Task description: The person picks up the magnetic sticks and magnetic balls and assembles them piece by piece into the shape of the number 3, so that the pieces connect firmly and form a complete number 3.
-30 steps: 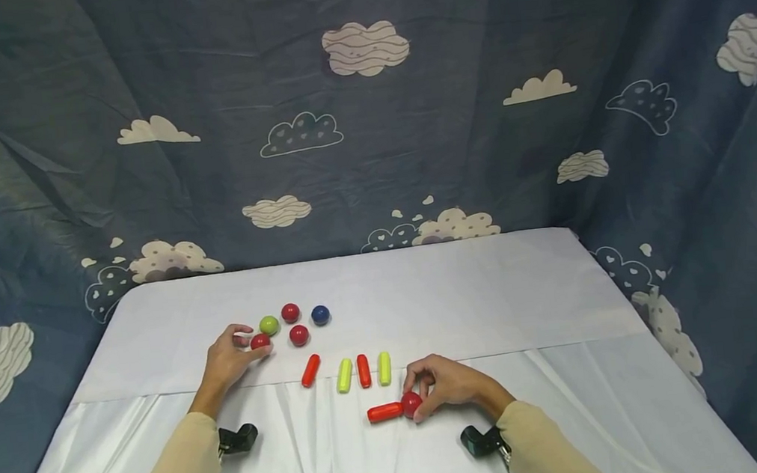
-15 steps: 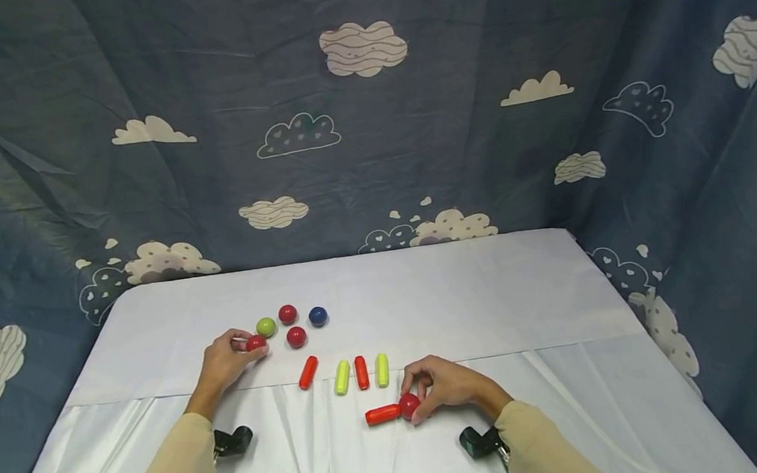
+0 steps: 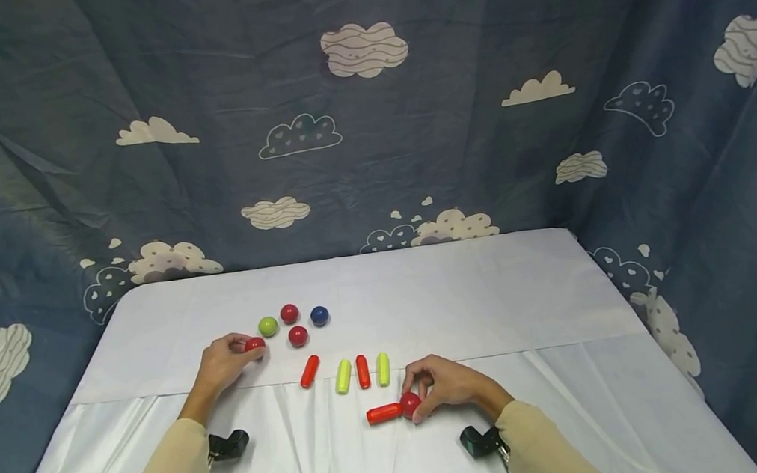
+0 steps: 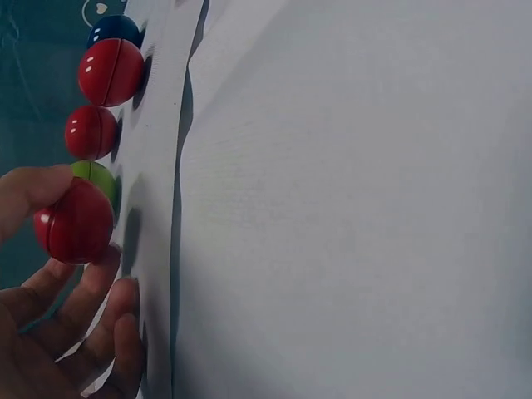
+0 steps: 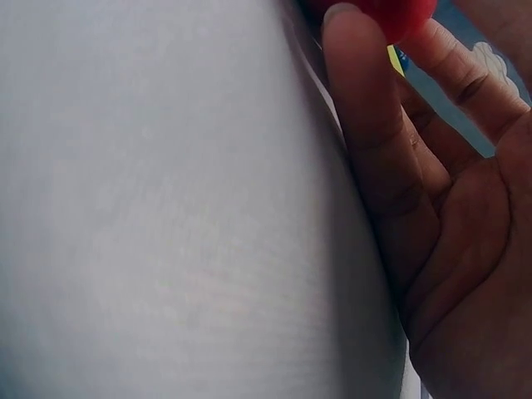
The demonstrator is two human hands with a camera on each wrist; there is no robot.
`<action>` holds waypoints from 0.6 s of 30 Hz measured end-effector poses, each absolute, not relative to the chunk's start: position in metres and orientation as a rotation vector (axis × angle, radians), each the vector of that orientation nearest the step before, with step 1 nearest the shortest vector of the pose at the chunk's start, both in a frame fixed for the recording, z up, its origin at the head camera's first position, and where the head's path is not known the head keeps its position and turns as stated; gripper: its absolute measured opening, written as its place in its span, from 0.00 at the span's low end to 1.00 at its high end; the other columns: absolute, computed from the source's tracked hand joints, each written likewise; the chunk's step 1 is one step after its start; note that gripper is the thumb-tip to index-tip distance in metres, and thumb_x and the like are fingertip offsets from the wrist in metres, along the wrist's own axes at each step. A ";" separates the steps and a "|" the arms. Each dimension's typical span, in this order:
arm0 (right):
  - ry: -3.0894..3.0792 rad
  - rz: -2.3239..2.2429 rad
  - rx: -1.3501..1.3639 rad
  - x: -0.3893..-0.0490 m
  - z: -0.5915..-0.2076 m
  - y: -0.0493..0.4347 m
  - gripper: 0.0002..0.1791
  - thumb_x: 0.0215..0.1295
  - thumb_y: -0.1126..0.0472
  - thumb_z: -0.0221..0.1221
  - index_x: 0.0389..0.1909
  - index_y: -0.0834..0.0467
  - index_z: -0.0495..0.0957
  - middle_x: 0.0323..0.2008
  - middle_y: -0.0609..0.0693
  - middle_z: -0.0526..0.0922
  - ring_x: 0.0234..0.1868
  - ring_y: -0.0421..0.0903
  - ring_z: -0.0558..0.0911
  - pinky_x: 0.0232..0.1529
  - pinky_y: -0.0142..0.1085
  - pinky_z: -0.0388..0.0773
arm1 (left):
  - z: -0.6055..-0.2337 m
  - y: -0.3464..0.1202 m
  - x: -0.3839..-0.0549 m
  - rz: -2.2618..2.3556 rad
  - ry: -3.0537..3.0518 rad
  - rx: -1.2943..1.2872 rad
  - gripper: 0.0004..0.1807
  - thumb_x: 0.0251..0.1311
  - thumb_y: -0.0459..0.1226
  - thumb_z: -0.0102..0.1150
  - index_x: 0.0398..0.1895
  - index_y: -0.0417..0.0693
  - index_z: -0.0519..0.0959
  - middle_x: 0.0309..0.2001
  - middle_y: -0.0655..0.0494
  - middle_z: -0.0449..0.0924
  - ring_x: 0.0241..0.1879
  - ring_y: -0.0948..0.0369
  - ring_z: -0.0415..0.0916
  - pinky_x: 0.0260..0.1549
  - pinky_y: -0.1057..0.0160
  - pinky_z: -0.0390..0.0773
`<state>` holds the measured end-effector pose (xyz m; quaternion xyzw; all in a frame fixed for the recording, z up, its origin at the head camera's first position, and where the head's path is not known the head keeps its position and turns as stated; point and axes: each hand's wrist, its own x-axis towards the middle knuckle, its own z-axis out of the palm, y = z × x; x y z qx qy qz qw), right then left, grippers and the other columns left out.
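Thumb and fingers of my left hand (image 3: pixel 221 364) pinch a glossy red ball (image 3: pixel 255 343) just in front of the green ball (image 3: pixel 268 326). In the left wrist view that held ball (image 4: pixel 76 223) overlaps the green one, and a shadow lies apart from it on the cloth. My right hand (image 3: pixel 448 382) grips a second red ball (image 3: pixel 410 405) between thumb and fingers. This ball sits right at the end of a red stick (image 3: pixel 383 414) lying on its side. Only the lower part of the red ball (image 5: pixel 407 18) shows in the right wrist view.
Two more red balls (image 3: pixel 289 313) and a blue ball (image 3: pixel 319 316) lie beyond my left hand. Red sticks (image 3: pixel 362 371) and yellow-green sticks (image 3: pixel 382 369) lie in a loose row mid-table on the white cloth (image 3: pixel 525 291). A dark cloud-print curtain (image 3: pixel 438 148) hangs behind.
My left hand has closed on its red ball and drawn it a little to the left, off the green ball's side. My right hand keeps its place at the stick.
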<state>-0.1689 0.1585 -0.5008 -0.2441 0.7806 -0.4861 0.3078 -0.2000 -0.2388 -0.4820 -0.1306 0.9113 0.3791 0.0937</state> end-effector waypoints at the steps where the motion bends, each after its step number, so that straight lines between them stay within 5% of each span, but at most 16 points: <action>1: 2.065 -1.281 -0.648 -0.169 -0.501 0.159 0.16 0.42 0.69 0.74 0.34 0.58 0.81 0.22 0.47 0.79 0.22 0.39 0.75 0.28 0.29 0.72 | -0.481 -0.240 -0.199 1.125 2.699 -0.389 0.28 0.58 0.46 0.65 0.54 0.34 0.72 0.47 0.38 0.75 0.42 0.49 0.71 0.35 0.61 0.74; 8: 2.061 -1.277 -0.668 -0.168 -0.503 0.160 0.16 0.43 0.69 0.74 0.34 0.58 0.80 0.21 0.46 0.79 0.22 0.37 0.75 0.28 0.29 0.71 | -0.476 -0.243 -0.190 1.141 2.669 -0.361 0.27 0.59 0.43 0.65 0.56 0.36 0.70 0.52 0.35 0.74 0.42 0.50 0.75 0.37 0.60 0.79; 18: 2.077 -1.260 -0.670 -0.169 -0.500 0.159 0.16 0.43 0.69 0.74 0.34 0.58 0.81 0.22 0.47 0.80 0.22 0.39 0.75 0.28 0.29 0.72 | -0.464 -0.238 -0.177 1.082 2.775 -0.182 0.27 0.56 0.41 0.66 0.57 0.39 0.72 0.43 0.43 0.77 0.39 0.53 0.72 0.29 0.65 0.73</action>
